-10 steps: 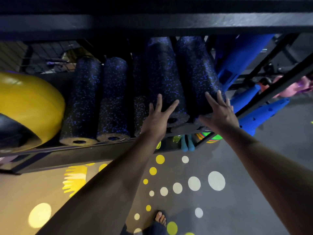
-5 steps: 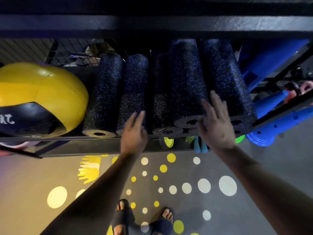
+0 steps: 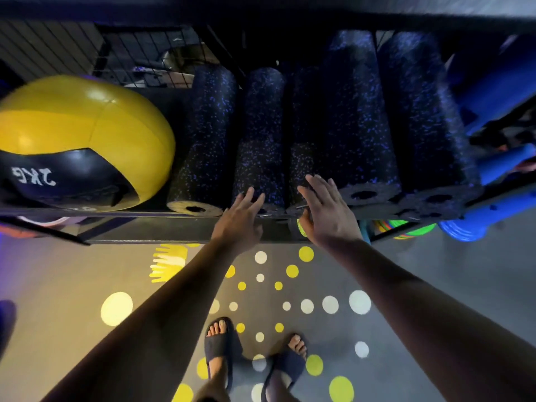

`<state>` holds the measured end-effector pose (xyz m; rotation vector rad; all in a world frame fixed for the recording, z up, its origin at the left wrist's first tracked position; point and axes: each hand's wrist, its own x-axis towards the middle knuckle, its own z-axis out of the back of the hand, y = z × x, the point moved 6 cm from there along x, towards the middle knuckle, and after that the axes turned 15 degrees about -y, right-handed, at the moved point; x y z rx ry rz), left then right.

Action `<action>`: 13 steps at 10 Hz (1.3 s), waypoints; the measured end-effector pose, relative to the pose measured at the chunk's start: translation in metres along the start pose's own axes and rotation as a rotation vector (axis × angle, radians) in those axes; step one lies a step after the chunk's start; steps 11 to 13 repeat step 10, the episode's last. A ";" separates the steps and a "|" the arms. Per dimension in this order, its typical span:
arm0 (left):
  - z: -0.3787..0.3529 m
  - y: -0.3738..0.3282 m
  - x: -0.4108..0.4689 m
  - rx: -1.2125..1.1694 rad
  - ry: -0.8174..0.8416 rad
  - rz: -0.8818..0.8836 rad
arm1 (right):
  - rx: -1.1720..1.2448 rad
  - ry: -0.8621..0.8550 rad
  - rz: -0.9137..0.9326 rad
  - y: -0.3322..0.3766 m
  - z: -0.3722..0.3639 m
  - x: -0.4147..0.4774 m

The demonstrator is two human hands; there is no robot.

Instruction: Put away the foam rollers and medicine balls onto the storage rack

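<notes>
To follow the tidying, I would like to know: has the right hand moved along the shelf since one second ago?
Yes. The right hand went left along the rack, from the rightmost foam roller to the middle foam roller, at its end.

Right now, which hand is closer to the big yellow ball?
Left. The left hand is to the right of the yellow ball, with one foam roller between them. The right hand is farther right, beyond the left hand.
</notes>
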<state>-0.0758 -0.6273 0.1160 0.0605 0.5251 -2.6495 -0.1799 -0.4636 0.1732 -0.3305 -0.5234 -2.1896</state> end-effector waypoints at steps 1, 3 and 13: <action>0.022 -0.009 0.002 -0.131 0.007 0.131 | -0.007 0.095 -0.061 0.005 0.025 0.004; 0.072 -0.041 -0.044 -0.360 -0.096 0.190 | -0.043 0.155 -0.205 0.016 0.107 -0.018; 0.283 -0.183 -0.169 -0.695 -0.187 -0.446 | -0.206 -0.069 -0.922 0.145 0.361 -0.113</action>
